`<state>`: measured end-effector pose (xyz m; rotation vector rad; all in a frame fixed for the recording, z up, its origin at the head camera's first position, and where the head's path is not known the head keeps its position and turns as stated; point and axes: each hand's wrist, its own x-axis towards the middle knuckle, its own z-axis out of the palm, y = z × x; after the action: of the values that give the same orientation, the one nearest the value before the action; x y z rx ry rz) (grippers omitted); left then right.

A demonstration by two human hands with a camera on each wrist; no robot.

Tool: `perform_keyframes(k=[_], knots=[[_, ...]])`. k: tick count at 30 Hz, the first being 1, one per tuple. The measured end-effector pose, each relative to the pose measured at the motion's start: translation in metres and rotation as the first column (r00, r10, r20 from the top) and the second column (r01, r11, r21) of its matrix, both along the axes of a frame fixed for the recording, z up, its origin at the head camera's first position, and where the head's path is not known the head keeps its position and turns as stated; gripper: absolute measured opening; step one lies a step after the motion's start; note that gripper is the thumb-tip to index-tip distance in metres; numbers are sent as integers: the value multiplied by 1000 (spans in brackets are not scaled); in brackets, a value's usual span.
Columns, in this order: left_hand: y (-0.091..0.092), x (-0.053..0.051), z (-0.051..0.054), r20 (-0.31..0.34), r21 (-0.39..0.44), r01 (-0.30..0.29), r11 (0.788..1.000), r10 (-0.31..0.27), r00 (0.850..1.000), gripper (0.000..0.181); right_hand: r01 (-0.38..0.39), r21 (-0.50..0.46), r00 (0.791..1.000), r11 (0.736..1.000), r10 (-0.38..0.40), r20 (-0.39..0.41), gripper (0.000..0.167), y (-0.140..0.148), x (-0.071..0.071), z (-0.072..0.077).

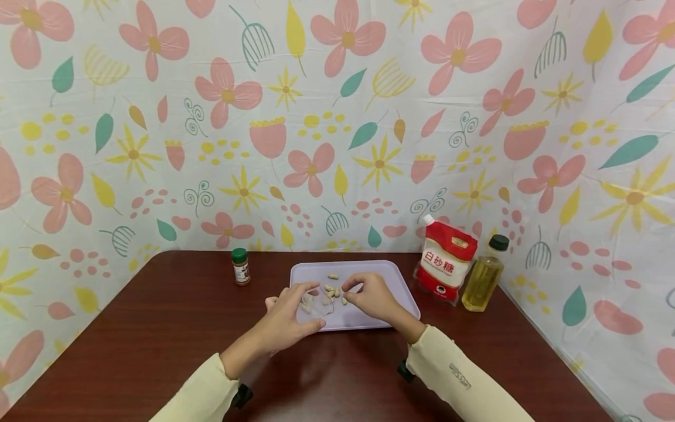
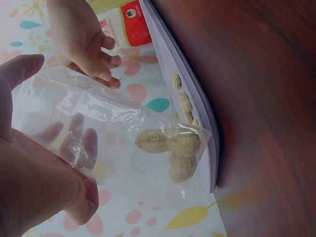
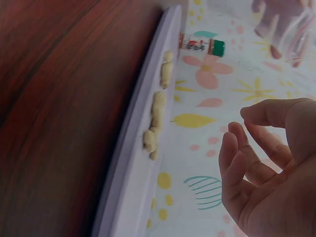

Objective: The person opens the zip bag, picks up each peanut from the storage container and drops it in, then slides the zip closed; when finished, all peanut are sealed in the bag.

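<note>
My left hand [image 1: 287, 316] holds a clear plastic bag [image 2: 98, 106] over the left part of a pale purple tray [image 1: 387, 284]. Through the bag, some of the fingers show behind it in the left wrist view. A few unshelled peanuts [image 2: 170, 148] lie in the bag's lower corner. To the right, my right hand [image 1: 371, 296] is above the tray, its fingers loosely bent with nothing visible between them in the right wrist view [image 3: 269, 163]. Several loose peanuts [image 1: 336, 291] lie on the tray between the two hands.
A small green-capped jar [image 1: 240, 268] stands left of the tray on the dark wooden table [image 1: 174, 328]. Right of the tray are a red and white bag of sugar [image 1: 448, 258] and a dark-capped bottle of yellow oil [image 1: 484, 278]. A flower-patterned cloth [image 1: 311, 117] hangs behind.
</note>
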<state>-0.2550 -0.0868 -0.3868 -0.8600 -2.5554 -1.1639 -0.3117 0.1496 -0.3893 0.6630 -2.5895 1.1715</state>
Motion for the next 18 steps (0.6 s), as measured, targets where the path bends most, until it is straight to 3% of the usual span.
perform_keyframes(k=[5,13,18], knots=[[1,1,1,-5,0,13,1000,-13,1000,67,34,37,999,999,-35,41,6,0,-10,-5],[1,1,1,-3,5,17,1000,-17,1000,67,57,81,998,995,-59,24,5,0,-22,-13],[1,0,0,-4,-2,15,1000,-15,1000,67,64,98,996,993,-70,54,6,0,-28,-18]])
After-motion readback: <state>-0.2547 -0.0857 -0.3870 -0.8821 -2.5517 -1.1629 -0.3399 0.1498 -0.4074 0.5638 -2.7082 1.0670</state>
